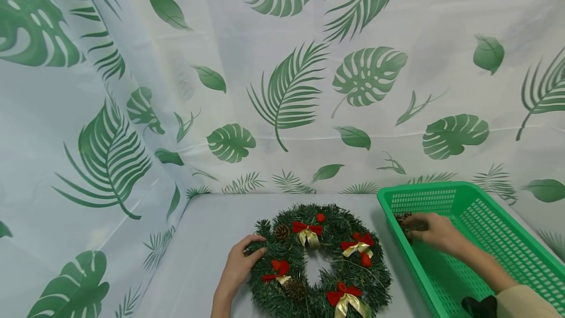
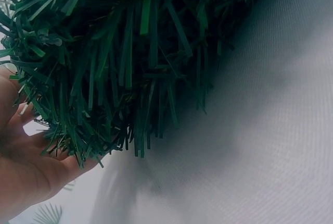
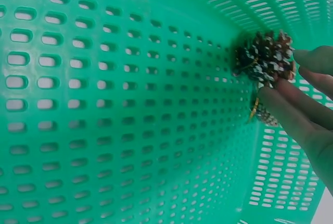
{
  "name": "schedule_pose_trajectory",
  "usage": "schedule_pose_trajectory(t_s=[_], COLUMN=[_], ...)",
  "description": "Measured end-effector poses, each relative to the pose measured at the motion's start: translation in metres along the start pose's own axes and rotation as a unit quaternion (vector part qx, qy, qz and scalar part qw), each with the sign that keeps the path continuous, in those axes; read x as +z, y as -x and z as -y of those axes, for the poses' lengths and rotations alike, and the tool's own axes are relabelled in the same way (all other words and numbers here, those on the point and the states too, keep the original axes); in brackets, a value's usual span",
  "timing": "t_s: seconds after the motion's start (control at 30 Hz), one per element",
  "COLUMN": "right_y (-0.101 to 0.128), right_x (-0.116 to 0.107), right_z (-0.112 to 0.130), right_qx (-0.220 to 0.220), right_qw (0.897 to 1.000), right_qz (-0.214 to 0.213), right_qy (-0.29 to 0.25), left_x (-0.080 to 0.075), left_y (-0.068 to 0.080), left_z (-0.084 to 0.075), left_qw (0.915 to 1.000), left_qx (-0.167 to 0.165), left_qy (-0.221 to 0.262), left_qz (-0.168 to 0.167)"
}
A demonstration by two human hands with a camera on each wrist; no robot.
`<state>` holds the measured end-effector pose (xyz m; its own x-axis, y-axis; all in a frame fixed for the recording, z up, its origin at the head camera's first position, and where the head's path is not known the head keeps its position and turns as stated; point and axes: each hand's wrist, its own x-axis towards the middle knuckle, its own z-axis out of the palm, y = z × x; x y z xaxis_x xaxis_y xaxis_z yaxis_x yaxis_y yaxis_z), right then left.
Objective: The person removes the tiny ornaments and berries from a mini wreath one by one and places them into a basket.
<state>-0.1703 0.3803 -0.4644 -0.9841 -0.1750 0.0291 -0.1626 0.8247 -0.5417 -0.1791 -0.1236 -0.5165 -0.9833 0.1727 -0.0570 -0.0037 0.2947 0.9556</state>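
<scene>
Leaf-print curtain behind grey desk (image 1: 207, 239). Christmas wreath (image 1: 319, 264) flat on desk; left hand (image 1: 240, 264) grips its left rim. Right hand (image 1: 434, 232) in green basket (image 1: 485, 239), fingers pinching pine cone (image 3: 265, 57).

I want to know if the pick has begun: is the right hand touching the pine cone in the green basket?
Touching. The right wrist view shows the fingertips of the right hand pressed against the pine cone near the basket wall.
</scene>
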Motion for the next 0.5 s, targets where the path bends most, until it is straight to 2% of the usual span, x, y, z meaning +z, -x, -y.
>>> schedule_pose_trajectory(t_s=[0.3, 0.5], right_y=[0.013, 0.023], right_x=[-0.017, -0.024], right_z=[0.013, 0.026], right_qx=[0.006, 0.004], right_qw=[1.000, 1.000], right_qz=[-0.008, -0.031], right_qy=[-0.007, -0.003], left_x=[-0.001, -0.001], left_y=[0.002, 0.003], left_z=[-0.004, -0.005], left_qw=[1.0000, 1.0000], left_qx=[-0.002, 0.000], left_qy=[-0.008, -0.005], left_qz=[-0.001, 0.002])
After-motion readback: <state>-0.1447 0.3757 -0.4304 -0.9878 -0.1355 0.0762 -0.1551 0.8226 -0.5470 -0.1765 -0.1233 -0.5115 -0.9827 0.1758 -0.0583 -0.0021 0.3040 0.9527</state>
